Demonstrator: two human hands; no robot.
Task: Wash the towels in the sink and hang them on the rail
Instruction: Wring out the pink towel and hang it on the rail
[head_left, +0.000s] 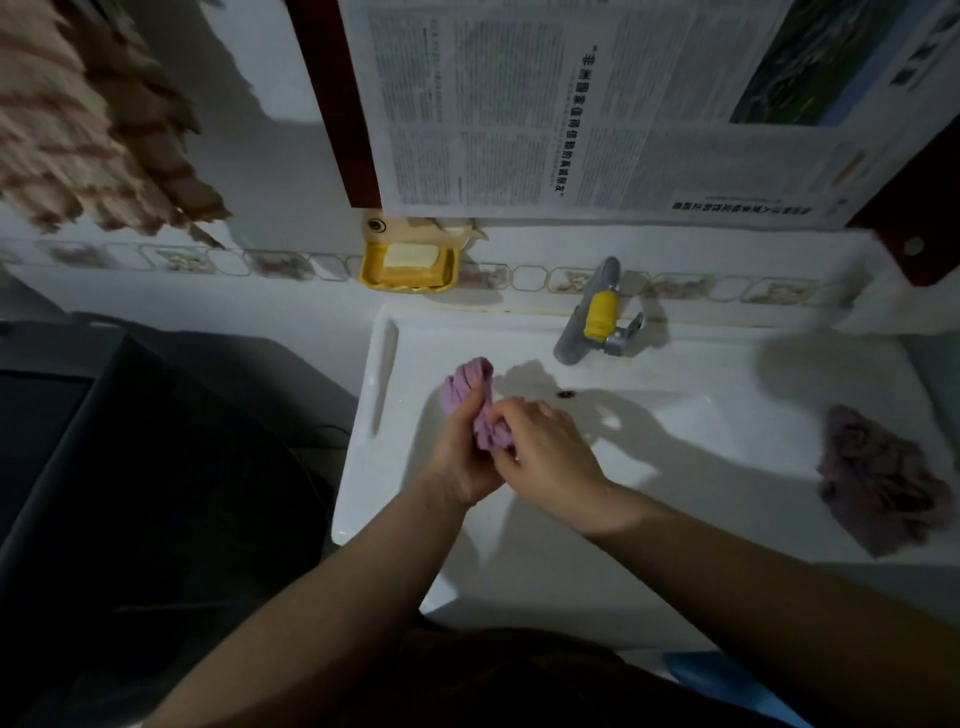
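Hung towel: a striped brown towel (78, 119) hung at your 10 o'clock.
Left hand: your left hand (460, 457) gripped the purple towel (475, 402), fingers curled round it.
Purple towel: twisted, long axis pointing toward 11 o'clock, over the sink (675, 467).
Right hand: your right hand (550, 452) pinched its near end.
Second towel: a crumpled towel (878, 478) lay on the rim at 3 o'clock.

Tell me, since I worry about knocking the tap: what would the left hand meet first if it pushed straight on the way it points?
Probably the sink's back wall. The left hand, its grip on the purple towel, points up-left, passing left of the faucet; depth is unclear.
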